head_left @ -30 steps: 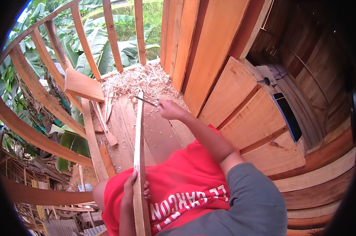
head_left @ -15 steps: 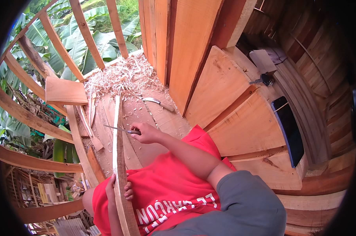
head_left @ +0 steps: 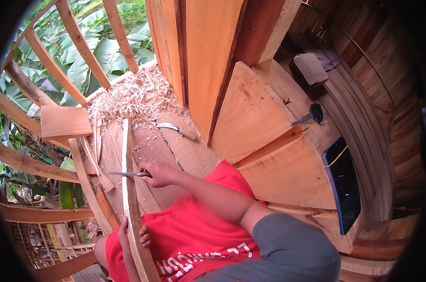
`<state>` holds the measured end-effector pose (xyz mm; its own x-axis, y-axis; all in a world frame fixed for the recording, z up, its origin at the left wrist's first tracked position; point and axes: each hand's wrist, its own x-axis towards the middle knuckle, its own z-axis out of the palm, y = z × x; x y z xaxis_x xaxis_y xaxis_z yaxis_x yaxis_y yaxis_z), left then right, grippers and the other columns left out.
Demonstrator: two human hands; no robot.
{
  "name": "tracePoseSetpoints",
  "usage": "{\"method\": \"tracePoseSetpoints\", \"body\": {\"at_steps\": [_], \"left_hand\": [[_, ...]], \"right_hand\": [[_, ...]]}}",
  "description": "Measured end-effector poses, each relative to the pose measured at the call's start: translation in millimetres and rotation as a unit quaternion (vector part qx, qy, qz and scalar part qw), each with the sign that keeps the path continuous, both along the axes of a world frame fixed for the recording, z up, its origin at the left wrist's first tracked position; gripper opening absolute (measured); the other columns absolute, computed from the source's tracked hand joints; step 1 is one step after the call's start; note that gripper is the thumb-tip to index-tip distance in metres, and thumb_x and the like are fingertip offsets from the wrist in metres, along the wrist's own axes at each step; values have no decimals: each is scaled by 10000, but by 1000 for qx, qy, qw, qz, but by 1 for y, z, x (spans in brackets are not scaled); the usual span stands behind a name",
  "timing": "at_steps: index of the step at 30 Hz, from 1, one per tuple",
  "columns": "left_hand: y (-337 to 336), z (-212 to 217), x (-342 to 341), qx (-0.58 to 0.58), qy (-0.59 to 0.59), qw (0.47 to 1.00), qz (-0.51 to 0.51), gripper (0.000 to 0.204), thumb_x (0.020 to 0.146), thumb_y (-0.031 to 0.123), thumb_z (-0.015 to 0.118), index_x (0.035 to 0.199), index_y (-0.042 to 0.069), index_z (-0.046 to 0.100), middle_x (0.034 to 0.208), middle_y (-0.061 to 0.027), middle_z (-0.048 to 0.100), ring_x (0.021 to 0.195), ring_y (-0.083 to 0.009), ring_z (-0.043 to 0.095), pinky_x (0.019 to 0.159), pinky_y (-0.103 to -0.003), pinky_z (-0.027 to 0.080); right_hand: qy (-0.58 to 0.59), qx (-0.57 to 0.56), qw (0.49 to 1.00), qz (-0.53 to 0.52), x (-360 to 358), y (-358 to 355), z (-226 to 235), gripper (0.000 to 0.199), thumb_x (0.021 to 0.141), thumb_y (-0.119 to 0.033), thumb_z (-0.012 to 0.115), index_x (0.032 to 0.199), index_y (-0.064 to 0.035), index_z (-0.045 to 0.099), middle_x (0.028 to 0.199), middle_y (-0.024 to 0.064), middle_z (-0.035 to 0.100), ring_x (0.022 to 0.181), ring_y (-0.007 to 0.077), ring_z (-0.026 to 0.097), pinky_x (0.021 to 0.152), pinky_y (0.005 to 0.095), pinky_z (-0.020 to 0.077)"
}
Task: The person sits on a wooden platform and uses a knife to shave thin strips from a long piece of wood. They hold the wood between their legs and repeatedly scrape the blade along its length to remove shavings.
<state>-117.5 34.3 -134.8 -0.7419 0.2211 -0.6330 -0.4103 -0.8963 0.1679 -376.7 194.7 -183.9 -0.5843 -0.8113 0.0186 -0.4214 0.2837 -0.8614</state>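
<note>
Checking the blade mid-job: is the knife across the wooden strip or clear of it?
Across: the knife in the right hand spans the wooden strip, jutting past its left edge. Contact: cannot tell.

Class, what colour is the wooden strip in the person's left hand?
The wooden strip is brown, with a whitish left edge; best seen in the head view.
</note>
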Motion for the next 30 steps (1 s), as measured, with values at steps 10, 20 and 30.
{"method": "tracePoseSetpoints", "body": {"at_steps": [10,20,30], "left_hand": [[-1,0,-6,-7,-1,1000,-7,623,1003,632,347,1366,139,466,749,-88,461,524,-217,464,502,-371,414],[-3,0,-8,5,3,1000,1,656,1016,644,324,1395,129,471,767,-84,490,538,-225,515,497,-398,485],[-6,1,-6,10,11,1000,9,627,1014,615,343,1363,107,460,758,-103,484,511,-223,478,486,-384,445]], "right_hand": [[-11,-4,1000,-2,-4,0,-1,224,864,-196,664,1025,-45,624,818,177,698,797,371,691,722,480,534],[-32,-22,999,-4,-4,1,-5,233,915,-250,643,1047,-60,617,807,188,686,777,392,672,700,495,511],[-37,-8,999,13,-4,-2,2,216,938,-257,618,1070,-86,637,841,169,705,805,390,679,720,508,507]]}}
